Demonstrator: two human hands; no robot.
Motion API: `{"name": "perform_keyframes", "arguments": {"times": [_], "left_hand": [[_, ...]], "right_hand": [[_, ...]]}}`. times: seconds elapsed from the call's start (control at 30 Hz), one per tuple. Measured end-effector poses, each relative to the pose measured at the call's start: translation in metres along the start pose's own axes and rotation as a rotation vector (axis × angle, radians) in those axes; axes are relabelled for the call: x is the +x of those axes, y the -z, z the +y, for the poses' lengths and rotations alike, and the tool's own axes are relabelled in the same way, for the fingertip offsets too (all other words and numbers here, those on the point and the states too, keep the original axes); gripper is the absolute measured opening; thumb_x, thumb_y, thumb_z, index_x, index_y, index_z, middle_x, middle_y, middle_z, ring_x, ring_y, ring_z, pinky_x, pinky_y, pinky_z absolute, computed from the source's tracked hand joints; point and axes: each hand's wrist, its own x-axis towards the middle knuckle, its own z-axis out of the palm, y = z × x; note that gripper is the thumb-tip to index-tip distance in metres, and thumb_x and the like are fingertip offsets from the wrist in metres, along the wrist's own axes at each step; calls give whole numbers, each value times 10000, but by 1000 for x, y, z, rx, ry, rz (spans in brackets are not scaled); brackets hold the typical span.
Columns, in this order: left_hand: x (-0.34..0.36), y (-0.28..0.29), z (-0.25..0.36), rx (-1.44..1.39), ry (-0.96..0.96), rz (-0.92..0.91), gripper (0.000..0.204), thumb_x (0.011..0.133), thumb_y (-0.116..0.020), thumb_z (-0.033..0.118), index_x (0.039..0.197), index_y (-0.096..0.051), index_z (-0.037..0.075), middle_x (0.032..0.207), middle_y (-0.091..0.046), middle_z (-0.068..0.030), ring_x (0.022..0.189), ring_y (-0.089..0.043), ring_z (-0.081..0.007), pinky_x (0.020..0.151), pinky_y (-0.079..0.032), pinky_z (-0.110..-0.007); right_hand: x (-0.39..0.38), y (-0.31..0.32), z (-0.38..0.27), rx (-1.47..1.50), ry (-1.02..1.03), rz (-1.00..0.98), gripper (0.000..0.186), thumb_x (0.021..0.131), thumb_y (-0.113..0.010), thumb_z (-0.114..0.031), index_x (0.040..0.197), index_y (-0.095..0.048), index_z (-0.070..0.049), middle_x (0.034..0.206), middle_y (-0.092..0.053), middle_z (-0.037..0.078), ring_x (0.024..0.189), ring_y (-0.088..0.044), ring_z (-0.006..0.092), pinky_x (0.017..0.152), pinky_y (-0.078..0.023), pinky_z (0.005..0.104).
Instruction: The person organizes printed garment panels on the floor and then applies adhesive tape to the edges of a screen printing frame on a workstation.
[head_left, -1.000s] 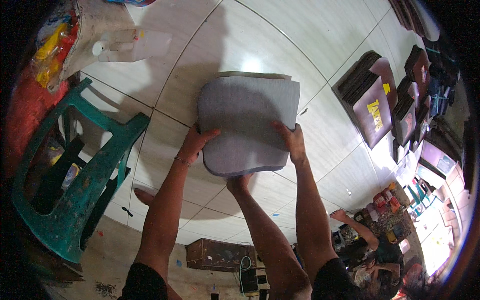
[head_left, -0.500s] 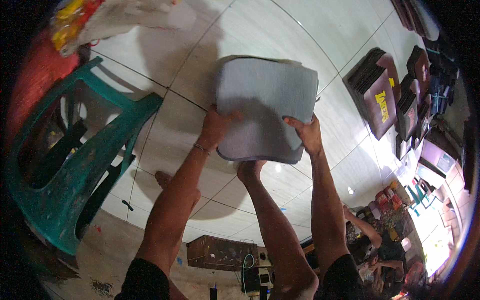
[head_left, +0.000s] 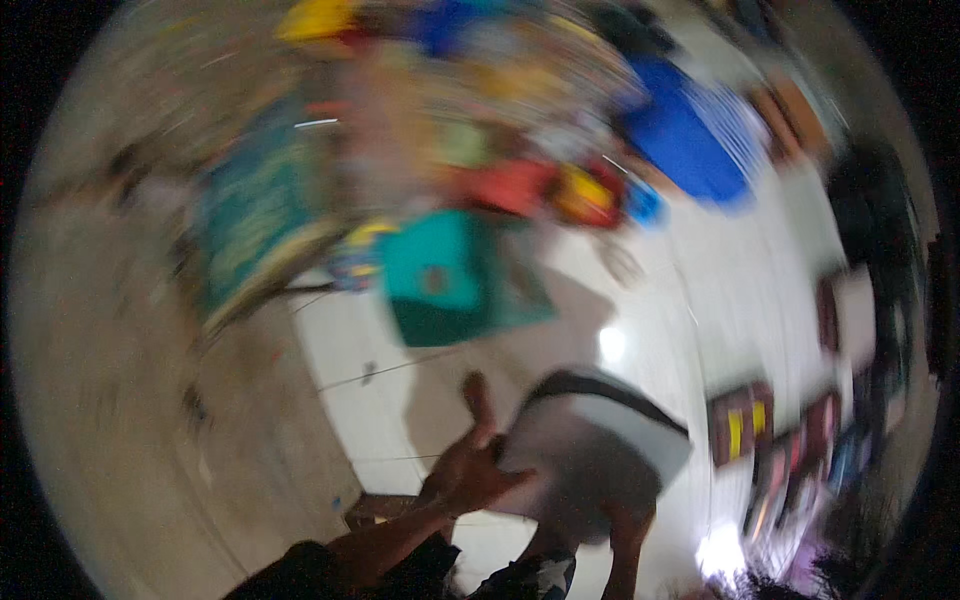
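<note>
A grey stack of flat sheets (head_left: 570, 440) with rounded corners lies between my hands in the lower middle. Along its far side runs a dark band. My left hand (head_left: 470, 480) is closed on its left edge, the thumb lying over the top face. At the near right edge, my right hand (head_left: 628, 520) holds the stack too, partly in shadow and blurred. A brown shape like a foot (head_left: 478, 395) shows just beyond my left hand. The whole picture is smeared by motion.
A green plastic chair (head_left: 435, 280) stands ahead on the left, near a green patterned sack-like thing (head_left: 265, 205). Blue striped cloth (head_left: 690, 130) and a blurred colourful heap (head_left: 490, 90) lie farther off. Stacks of dark brown pieces with yellow marks (head_left: 740, 425) sit on the right-hand tiles.
My view has swung left and up, so the chair, heap and blue cloth appear ahead. The grey stack and both hands now sit lower in the picture; the stack looks tilted.
</note>
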Motion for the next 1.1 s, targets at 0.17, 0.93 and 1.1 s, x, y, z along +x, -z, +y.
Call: {"name": "perform_keyframes", "arguments": {"times": [0.17, 0.93, 1.1], "left_hand": [[-128, 73, 20, 255, 210, 233, 828, 735, -764, 524, 1251, -516, -74, 1165, -590, -301, 1037, -626, -349, 900, -492, -446], [-312, 780, -63, 261, -131, 1378, 938, 573, -849, 518, 1235, -532, -67, 1230, -576, -273, 1160, -560, -370, 987, -439, -442], [-300, 847, -79, 144, 140, 1314, 869, 575, -844, 531, 1124, -597, -95, 1122, -639, -258, 1053, -615, -378, 900, -494, -446]], "right_hand": [[-82, -42, -126, -163, 180, -342, 558, 634, -841, -141, 1117, -606, 10, 1038, -661, 117, 953, -609, 243, 861, -491, 391], [-245, -797, -405, -7, 322, -872, 702, 610, -875, -236, 1184, -568, 30, 1072, -640, 137, 925, -622, 285, 830, -489, 413], [-241, -866, -429, -170, 214, -822, 686, 621, -871, -224, 1184, -568, 23, 1067, -641, 130, 921, -621, 297, 818, -495, 441]]}}
